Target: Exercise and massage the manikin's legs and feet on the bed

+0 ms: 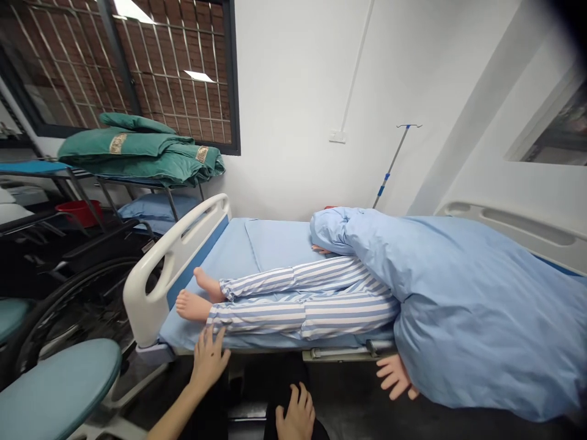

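Note:
My left hand (208,359) reaches to the near edge of the bed, fingers apart and holding nothing, just below the manikin's striped trouser cuff. Whether its fingertips touch the mattress or cuff, I cannot tell. Low in the view, my right hand (297,415) is by my dark-clothed leg, its fingers loosely spread with nothing in them. A manikin in blue-and-white striped trousers (348,311) lies on the bed, its bare feet (193,305) towards the left. A light blue quilt (477,305) hides its upper body. One manikin hand (395,376) sticks out under the quilt at the near side.
A cream footboard (137,299) closes the bed's left end; a headboard (513,223) stands right. Near left are a round stool (59,391) and a wheelchair (92,287). Green folded bedding (151,153) lies on a rack behind. An IV pole (392,162) stands by the wall.

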A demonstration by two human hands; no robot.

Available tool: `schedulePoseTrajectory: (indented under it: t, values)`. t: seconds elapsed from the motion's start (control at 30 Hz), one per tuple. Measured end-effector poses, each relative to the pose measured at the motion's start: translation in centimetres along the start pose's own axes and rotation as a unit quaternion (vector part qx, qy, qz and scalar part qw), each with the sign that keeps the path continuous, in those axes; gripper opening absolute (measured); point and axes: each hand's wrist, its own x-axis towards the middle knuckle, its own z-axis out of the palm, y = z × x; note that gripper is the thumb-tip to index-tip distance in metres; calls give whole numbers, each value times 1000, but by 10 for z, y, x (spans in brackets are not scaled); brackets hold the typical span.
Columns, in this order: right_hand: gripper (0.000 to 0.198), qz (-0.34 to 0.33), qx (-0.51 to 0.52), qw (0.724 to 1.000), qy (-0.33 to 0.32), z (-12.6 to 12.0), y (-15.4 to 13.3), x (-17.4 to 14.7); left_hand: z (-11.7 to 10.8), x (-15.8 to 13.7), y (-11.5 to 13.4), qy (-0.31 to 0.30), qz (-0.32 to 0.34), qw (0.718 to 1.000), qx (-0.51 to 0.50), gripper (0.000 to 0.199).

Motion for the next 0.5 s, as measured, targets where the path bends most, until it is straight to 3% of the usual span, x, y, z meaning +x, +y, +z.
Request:
schedulePoseTrajectory:
  t: [0.13,0.23,0.5]
  values:
    - [40,-6,-7,1000,1,-2,1,-2,26,-74,-8,-84,-52,995,8,52]
    - [40,-9,-13,1000,7,-2,2,-2,35,-102,-19,-91,-45,994,30,53]
    - [42,-3,14,1000,11,9,7,-4,36,-87,-30,-155,-166,974,19,61]
